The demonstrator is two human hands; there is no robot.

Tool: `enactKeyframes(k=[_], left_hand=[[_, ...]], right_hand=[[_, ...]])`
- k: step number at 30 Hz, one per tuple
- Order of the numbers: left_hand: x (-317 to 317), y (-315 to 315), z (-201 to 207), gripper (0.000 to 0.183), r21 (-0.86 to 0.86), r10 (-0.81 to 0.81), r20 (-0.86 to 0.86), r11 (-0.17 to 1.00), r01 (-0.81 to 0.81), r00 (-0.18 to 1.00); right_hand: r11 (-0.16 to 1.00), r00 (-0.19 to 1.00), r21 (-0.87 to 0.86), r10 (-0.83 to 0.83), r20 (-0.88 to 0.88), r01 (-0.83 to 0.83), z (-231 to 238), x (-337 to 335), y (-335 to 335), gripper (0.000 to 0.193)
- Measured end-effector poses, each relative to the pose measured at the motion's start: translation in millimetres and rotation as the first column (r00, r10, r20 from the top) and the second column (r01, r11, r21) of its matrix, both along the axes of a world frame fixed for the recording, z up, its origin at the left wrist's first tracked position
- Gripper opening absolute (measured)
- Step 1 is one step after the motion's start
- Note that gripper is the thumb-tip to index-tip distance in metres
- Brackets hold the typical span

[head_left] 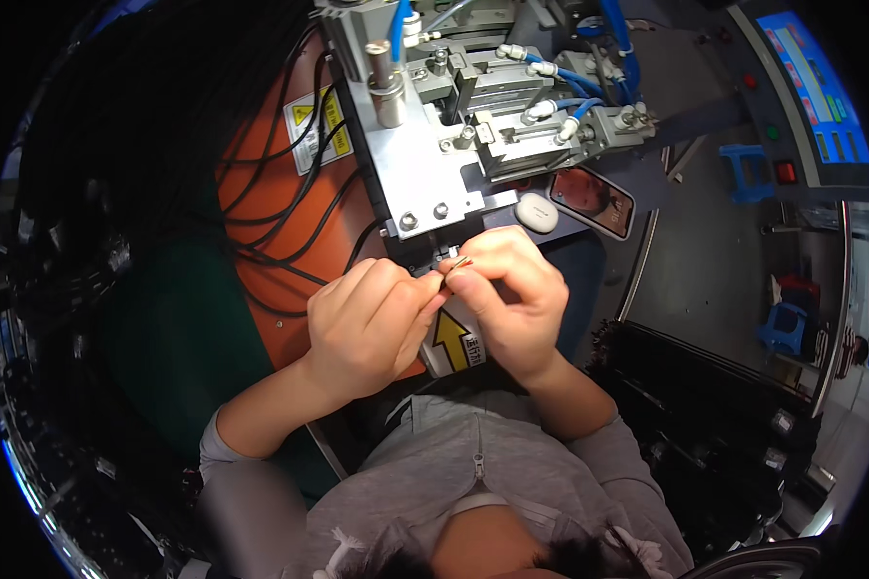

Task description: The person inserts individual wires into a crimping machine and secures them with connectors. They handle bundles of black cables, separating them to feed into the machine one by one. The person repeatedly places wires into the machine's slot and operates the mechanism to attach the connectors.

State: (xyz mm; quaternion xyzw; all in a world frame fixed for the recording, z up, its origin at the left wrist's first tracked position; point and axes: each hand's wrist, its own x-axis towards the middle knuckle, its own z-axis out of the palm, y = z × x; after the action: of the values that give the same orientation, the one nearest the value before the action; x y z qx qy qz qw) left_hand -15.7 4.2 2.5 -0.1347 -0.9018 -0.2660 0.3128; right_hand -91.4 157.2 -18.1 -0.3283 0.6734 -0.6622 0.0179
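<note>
Between my two hands is the end of a cable with thin coloured wires [462,262], some reddish. My left hand [365,323] is closed, its thumb and fingertips pinching near the base of the wires. My right hand [517,299] pinches the wires themselves between thumb and forefinger. Both sets of fingertips nearly meet, and they hide most of the cable. Just beyond them stands a metal machine fixture [410,183] with bolts and a flat bright plate. Below the hands, a white label with a yellow arrow [451,340] lies on the work surface.
Several black cables [280,227] run across the orange table [266,289] at the left. Blue air hoses [574,82] feed the machine. A white earbud case [536,213] and a phone [592,202] lie right of the fixture. Dark cable bundles [705,415] hang at the right, and a screen [816,92] stands upper right.
</note>
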Motion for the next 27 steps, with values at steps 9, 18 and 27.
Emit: enactKeyframes(k=[9, 18, 27], left_hand=[[2, 6, -5, 0.015, -0.014, 0.054, 0.015, 0.998, -0.054, 0.998], [-1, -1, -9, 0.018, -0.117, 0.002, 0.086, 0.993, 0.008, 0.996], [2, 2, -17, 0.029, -0.259, 0.015, 0.025, 0.966, -0.008, 1.000]], right_hand=[[0.994, 0.988, -0.004, -0.113, -0.109, 0.114, 0, 2, -5, 0.013], [0.977, 0.972, 0.153, 0.113, 0.206, -0.146, -2, -11, 17, 0.010], [0.967, 0.928, 0.157, 0.136, 0.348, -0.201, -15, -16, 25, 0.008]])
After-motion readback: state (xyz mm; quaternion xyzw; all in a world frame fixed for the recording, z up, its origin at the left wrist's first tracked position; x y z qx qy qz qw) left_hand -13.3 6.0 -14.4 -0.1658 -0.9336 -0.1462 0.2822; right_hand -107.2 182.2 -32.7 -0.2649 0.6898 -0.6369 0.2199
